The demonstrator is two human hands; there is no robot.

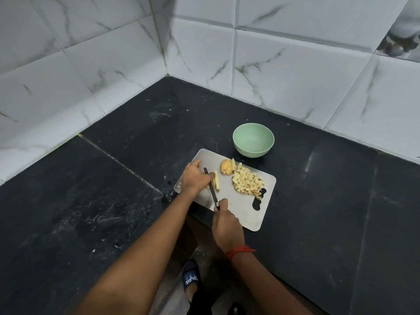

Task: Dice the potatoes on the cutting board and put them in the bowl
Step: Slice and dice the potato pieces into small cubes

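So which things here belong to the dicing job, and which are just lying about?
In the job: cutting board, knife in right hand, potato strips under left hand, potato chunk, diced pile, green bowl.
Just there: slipper, red wrist thread, black counter.

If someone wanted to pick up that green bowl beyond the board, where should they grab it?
Probably the rim, thumb inside and fingers outside, coming from above on its right or far side. The bowl stands upright and empty, its round wall offers no handle, and the cutting board crowds its near side.
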